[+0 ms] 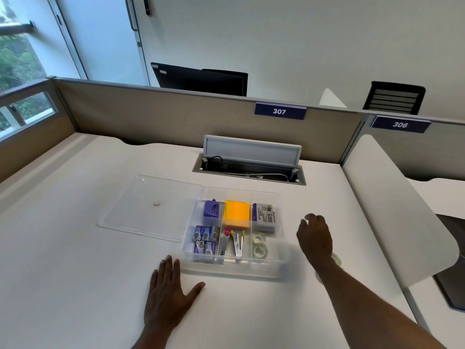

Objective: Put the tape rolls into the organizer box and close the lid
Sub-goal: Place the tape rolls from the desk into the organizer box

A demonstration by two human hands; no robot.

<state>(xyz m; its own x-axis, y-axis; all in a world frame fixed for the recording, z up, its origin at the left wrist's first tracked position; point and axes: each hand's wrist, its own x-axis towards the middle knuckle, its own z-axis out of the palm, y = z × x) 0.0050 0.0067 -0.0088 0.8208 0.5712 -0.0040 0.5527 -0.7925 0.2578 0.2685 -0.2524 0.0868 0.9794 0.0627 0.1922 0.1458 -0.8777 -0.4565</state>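
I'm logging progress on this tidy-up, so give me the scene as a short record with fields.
organizer box: open, on the desk
lid: off, lying flat left of the box
tape rolls in box: two, front right compartment
tape rolls outside: at least one, partly hidden by the right forearm
left hand: flat on the desk, empty
right hand: open, right of the box

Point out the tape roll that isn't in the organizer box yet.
The tape roll on the table, half hidden behind the right forearm; the other two rolls already lie in the box's front-right compartment.
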